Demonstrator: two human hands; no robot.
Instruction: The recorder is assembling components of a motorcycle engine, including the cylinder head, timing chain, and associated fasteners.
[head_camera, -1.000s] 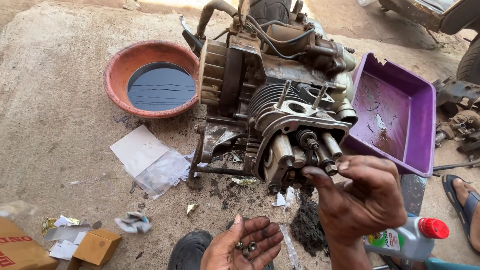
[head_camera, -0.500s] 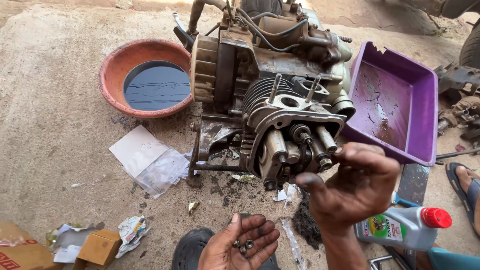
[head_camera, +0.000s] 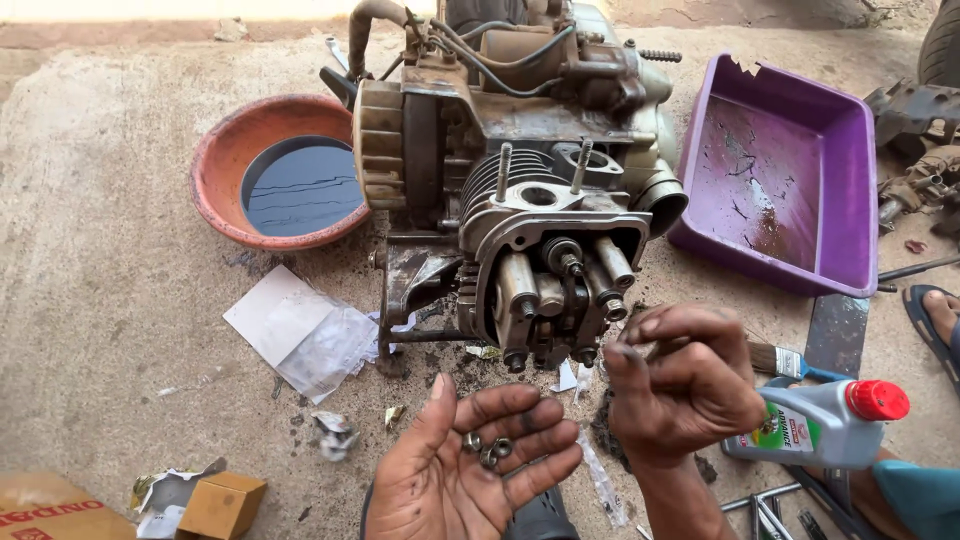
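A greasy small engine (head_camera: 520, 190) stands on the concrete, its open cylinder head (head_camera: 550, 275) with studs facing me. My left hand (head_camera: 470, 470) lies palm up below it, cupping several small metal nuts (head_camera: 487, 448). My right hand (head_camera: 685, 385) hovers just right of the head, fingers curled and pinching a small metal part at the fingertips, close to the lower right stud but apart from it.
An orange basin of dark oil (head_camera: 285, 180) sits left of the engine, a purple plastic tub (head_camera: 790, 180) to the right. A grey oil bottle with red cap (head_camera: 820, 425), a paintbrush (head_camera: 790, 360), clear plastic wrappers (head_camera: 300, 335), small cardboard boxes (head_camera: 220, 505) and tools lie around.
My right hand has drawn back slightly from the cylinder head studs. The left palm has risen further into view with the nuts showing; the view has shifted.
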